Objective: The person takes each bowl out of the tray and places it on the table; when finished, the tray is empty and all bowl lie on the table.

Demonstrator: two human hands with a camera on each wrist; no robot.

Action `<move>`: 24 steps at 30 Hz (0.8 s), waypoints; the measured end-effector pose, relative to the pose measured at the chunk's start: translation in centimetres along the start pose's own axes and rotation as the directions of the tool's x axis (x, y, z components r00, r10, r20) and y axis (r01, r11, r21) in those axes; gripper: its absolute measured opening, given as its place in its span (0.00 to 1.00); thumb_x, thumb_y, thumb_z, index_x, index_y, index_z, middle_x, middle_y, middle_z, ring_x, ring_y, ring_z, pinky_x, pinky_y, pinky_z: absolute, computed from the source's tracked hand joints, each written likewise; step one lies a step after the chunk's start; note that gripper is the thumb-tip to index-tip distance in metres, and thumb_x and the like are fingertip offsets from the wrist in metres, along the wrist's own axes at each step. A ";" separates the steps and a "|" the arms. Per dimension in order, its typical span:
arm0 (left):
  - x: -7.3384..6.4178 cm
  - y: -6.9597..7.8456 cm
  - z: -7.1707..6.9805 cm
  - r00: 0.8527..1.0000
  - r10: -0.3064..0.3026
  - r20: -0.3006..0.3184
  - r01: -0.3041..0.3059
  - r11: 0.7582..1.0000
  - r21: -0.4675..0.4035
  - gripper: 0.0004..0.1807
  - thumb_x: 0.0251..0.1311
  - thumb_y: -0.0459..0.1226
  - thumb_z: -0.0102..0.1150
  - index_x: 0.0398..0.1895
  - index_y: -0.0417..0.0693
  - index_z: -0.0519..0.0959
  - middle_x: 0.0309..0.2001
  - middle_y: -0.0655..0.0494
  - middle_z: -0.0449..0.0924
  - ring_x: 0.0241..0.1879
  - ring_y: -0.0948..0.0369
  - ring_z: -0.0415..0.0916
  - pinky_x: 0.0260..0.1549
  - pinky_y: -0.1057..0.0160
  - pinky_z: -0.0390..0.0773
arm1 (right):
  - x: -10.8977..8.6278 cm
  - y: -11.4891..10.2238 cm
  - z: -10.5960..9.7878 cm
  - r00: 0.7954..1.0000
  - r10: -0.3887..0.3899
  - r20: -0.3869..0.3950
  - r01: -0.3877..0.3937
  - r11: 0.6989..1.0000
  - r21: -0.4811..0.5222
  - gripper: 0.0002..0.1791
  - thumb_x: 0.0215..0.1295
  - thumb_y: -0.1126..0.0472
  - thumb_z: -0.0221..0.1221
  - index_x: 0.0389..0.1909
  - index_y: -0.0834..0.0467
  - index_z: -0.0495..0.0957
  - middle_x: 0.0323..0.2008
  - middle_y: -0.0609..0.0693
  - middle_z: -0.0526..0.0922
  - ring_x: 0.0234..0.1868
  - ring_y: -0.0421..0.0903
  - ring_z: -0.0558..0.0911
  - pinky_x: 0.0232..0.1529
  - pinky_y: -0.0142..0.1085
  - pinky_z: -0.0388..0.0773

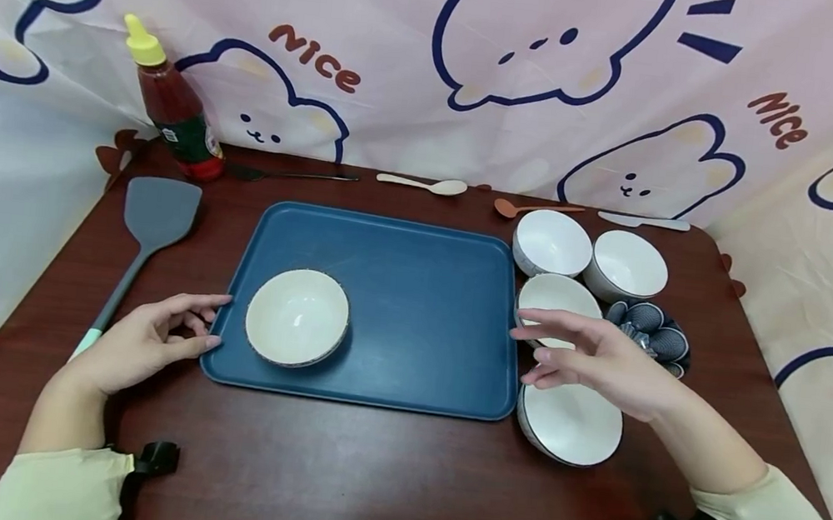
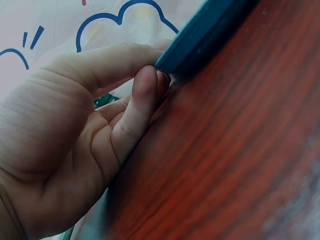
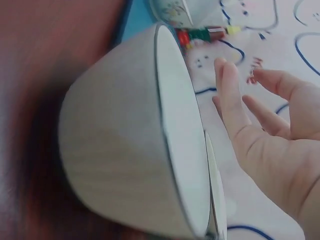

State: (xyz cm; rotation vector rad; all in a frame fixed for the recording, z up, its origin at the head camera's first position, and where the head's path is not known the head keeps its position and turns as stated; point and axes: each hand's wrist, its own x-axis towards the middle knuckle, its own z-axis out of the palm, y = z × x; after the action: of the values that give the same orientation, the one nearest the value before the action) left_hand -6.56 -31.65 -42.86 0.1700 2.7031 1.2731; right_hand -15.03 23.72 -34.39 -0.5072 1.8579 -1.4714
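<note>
My left hand (image 1: 141, 342) pinches the left edge of a blue rectangular tray (image 1: 418, 319), thumb and fingers at its rim in the left wrist view. One white bowl (image 1: 298, 318) sits upright on the tray's left half. Over the bowls beside the tray's right edge, my right hand (image 1: 606, 362) hovers with fingers apart and nothing in them. Below it are the front bowl (image 1: 572, 430), large in the right wrist view, and a middle bowl (image 1: 560, 292), partly hidden by the fingers. Two more white bowls, back left (image 1: 552, 244) and back right (image 1: 630, 265), stand behind.
A dark grey, pale-edged bundle (image 1: 654, 333) lies right of the bowls. A grey spatula (image 1: 161, 210) and a red sauce bottle (image 1: 175, 107) are at left. Along the back lie a dark utensil (image 1: 304, 175), white spoon (image 1: 424, 184), brown spoon (image 1: 512, 209) and pale knife (image 1: 642, 221).
</note>
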 end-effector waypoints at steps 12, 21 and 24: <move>0.2 -0.2 0.0 1.000 0.010 0.002 -0.010 1.000 -0.002 0.28 0.66 0.40 0.63 0.69 0.52 0.71 0.38 0.54 0.79 0.37 0.66 0.76 0.30 0.68 0.73 | 5.3 -2.5 2.8 0.996 0.086 -0.015 -0.086 0.996 -0.004 0.31 0.72 0.60 0.59 0.74 0.55 0.63 0.69 0.64 0.69 0.49 0.54 0.87 0.50 0.43 0.83; 0.2 0.0 0.0 1.000 0.002 -0.003 -0.002 1.000 0.004 0.28 0.67 0.41 0.63 0.69 0.52 0.71 0.38 0.53 0.79 0.37 0.66 0.75 0.31 0.69 0.73 | 9.6 -3.8 4.4 0.996 0.089 0.032 -0.088 0.996 -0.016 0.29 0.71 0.58 0.60 0.71 0.50 0.67 0.66 0.61 0.72 0.47 0.54 0.88 0.51 0.49 0.81; 0.0 0.0 0.2 1.000 0.006 -0.002 -0.006 1.000 0.000 0.28 0.66 0.40 0.63 0.69 0.51 0.71 0.38 0.53 0.79 0.37 0.66 0.75 0.31 0.69 0.74 | 10.7 -3.9 5.1 0.995 0.082 0.048 -0.083 0.997 0.012 0.29 0.71 0.59 0.60 0.71 0.50 0.67 0.67 0.62 0.71 0.48 0.54 0.88 0.52 0.49 0.81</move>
State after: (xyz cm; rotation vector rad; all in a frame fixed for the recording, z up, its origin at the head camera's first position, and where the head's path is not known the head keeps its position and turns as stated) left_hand -6.55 -31.50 -42.93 0.1775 2.7062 1.2763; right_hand -18.97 11.89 -34.22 -0.4499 1.8087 -1.4053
